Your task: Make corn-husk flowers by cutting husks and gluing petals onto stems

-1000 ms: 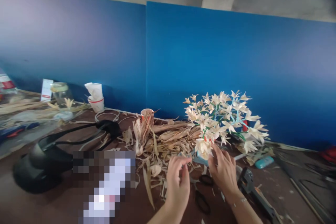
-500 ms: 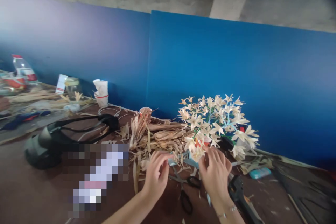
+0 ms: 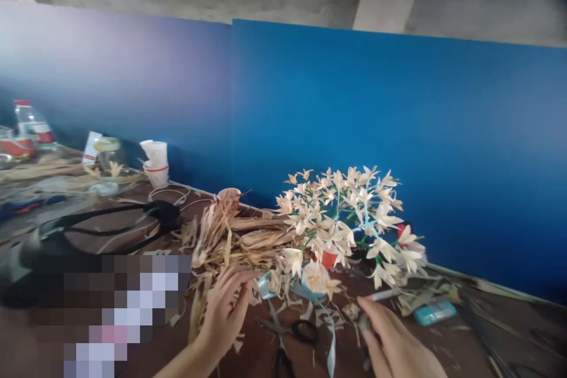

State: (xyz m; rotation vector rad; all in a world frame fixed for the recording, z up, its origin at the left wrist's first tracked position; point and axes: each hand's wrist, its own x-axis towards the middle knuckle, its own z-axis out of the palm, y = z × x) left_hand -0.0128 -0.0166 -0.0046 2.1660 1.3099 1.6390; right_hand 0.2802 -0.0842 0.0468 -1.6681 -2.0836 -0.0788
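My left hand (image 3: 227, 307) hovers with loosely bent fingers beside a small light-blue tape roll (image 3: 266, 286); I see nothing held in it. My right hand (image 3: 396, 336) is low over the table, thumb and fingers curled around something dark, mostly hidden, where a black tool lay. Between the hands a cream husk flower (image 3: 317, 277) rests by a larger pale-blue roll, with a loose blue ribbon (image 3: 331, 347) trailing forward. Black-handled scissors (image 3: 303, 331) lie open in front. Just behind stands a bunch of cream flowers (image 3: 341, 212) with green and pale-blue stems.
Dried husks (image 3: 252, 236) are heaped behind my left hand. A black strapped device (image 3: 48, 254) and a blurred-out patch are at left. Paper cups (image 3: 156, 174), a jar (image 3: 108, 155) and a bottle (image 3: 33, 124) stand along the blue partition (image 3: 376, 100). A turquoise packet (image 3: 435, 312) lies at right.
My right hand has left the flower by the bunch and moved down and right onto the spot of the black tool. The left hand has drifted left. The view has shifted slightly right.
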